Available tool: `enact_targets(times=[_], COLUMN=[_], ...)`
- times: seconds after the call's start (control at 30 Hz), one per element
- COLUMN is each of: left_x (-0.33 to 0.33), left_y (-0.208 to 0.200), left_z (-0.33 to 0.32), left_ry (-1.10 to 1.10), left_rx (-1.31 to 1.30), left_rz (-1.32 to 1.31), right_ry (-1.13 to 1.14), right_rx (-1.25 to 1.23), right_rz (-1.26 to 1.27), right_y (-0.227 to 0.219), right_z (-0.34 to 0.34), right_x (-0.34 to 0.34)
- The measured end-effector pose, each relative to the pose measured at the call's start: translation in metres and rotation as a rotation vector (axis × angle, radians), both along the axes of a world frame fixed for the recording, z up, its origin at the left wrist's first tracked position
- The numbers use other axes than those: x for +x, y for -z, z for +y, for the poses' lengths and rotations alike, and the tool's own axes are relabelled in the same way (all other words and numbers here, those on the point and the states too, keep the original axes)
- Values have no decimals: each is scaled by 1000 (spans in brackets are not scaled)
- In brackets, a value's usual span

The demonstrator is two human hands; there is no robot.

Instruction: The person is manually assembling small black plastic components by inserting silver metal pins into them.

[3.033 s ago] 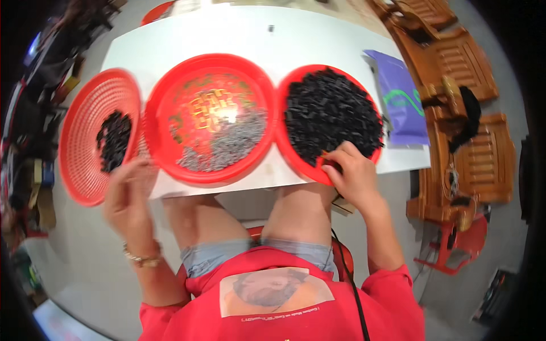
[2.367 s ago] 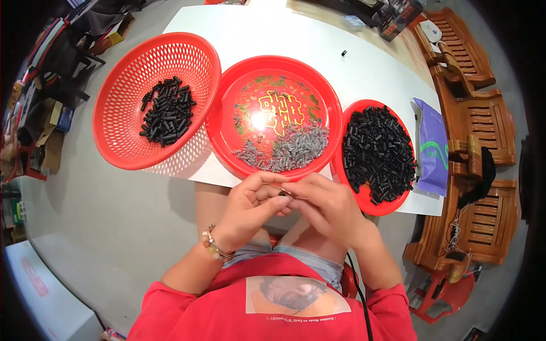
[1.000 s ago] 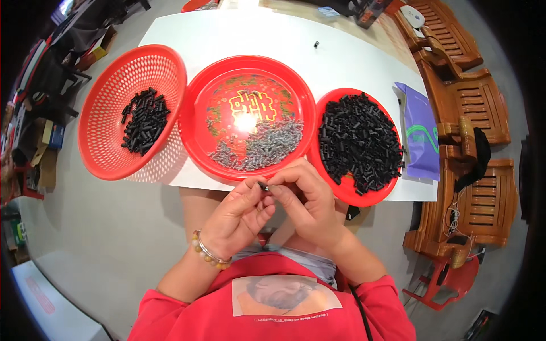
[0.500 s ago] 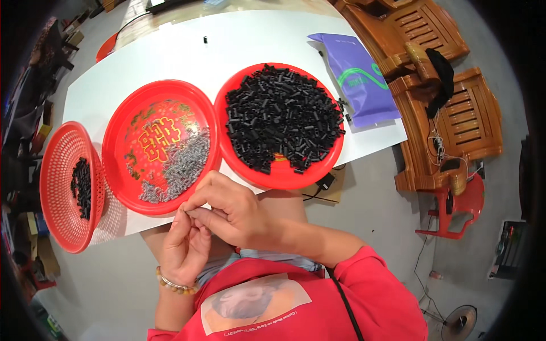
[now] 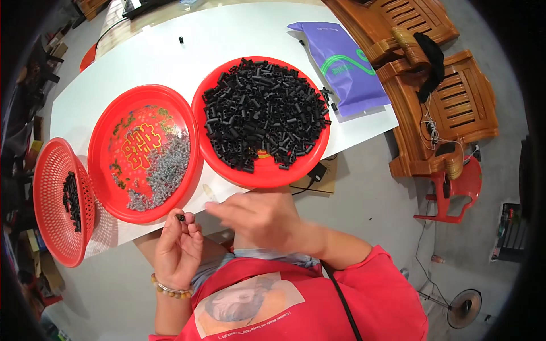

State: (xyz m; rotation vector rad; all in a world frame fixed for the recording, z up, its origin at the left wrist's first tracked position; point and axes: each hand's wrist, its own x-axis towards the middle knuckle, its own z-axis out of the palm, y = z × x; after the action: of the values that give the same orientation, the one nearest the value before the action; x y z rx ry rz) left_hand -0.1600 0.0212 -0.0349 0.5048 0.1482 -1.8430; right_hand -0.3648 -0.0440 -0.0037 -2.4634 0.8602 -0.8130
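Between the thumb and fingers of my left hand (image 5: 183,253) is a short black tube (image 5: 181,217), its open end showing. Apart from it, my right hand (image 5: 259,219) is smeared by motion near the table's front edge, so its grip is unclear. Beyond my left hand, a red tray (image 5: 92,162) holds a heap of small grey metal-looking pieces (image 5: 168,165). A second red tray (image 5: 233,177), to its right, is filled with many short black tubes (image 5: 264,111). At the far left, a red mesh basket (image 5: 48,187) contains black pieces (image 5: 71,202).
A purple packet (image 5: 348,71) lies at the right of the white table (image 5: 136,59), with a few loose black tubes near it. One black tube (image 5: 181,40) stands alone at the back. Wooden seats (image 5: 449,102) and a red plastic stool (image 5: 455,190) are to the right.
My right hand has come away from my left hand and moved right. The black tube in my left fingers now shows. The view has shifted slightly.
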Motion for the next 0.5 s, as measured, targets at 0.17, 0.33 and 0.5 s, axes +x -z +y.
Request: enact_targets(times=[0.17, 0.33, 0.5], left_x=[4, 8, 6], left_y=[-6, -4, -1], left_z=[3, 8, 8], left_ry=[-75, -55, -27], left_rx=[71, 41, 25], left_rz=[-62, -66, -62], right_ry=[305, 480, 387], right_rx=[-44, -37, 2], right_rz=[73, 147, 269], right_y=[9, -5, 3], right_z=[-22, -35, -39], right_x=[-52, -82, -78])
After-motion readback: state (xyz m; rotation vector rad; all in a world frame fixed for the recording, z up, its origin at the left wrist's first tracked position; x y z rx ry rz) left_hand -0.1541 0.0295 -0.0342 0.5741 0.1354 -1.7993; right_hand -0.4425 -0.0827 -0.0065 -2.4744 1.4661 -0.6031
